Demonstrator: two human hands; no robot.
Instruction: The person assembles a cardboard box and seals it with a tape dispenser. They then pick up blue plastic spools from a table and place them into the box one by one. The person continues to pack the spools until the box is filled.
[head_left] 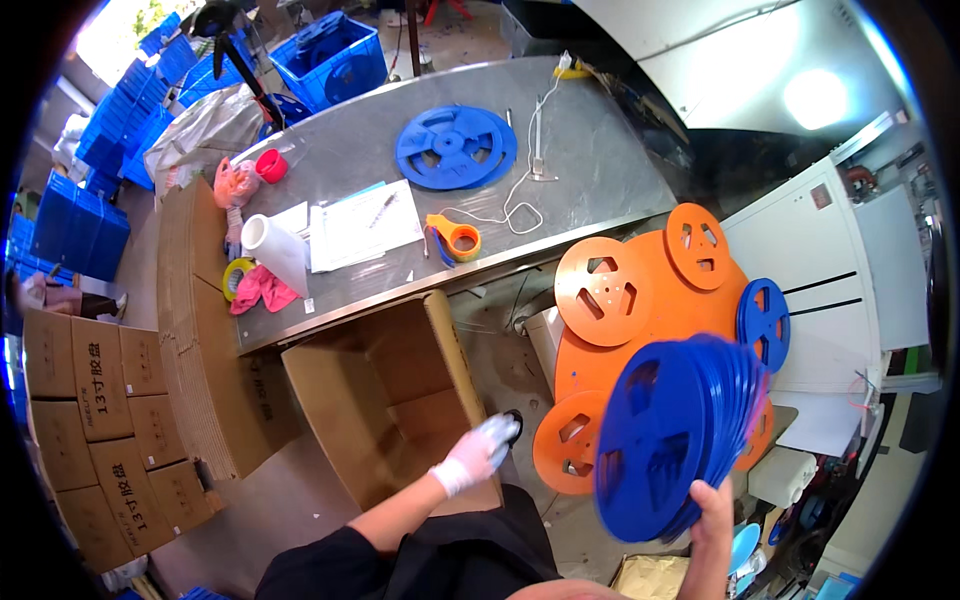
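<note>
A person's right hand [712, 512] clamps the lower edge of a stack of blue reels [665, 440] in front of an orange stand [662, 305]. The gloved left hand [487, 449] is at the open cardboard box's [455, 360] right side, its grip impossible to tell.

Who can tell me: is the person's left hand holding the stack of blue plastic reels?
No, the right hand grips the blue plastic reels, while the left hand is apart.

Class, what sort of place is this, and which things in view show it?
Probably a factory workshop or packing area: a stack of brown cartons, a large open cardboard box, and a thick bundle of matching blue reels in the right hand.
</note>
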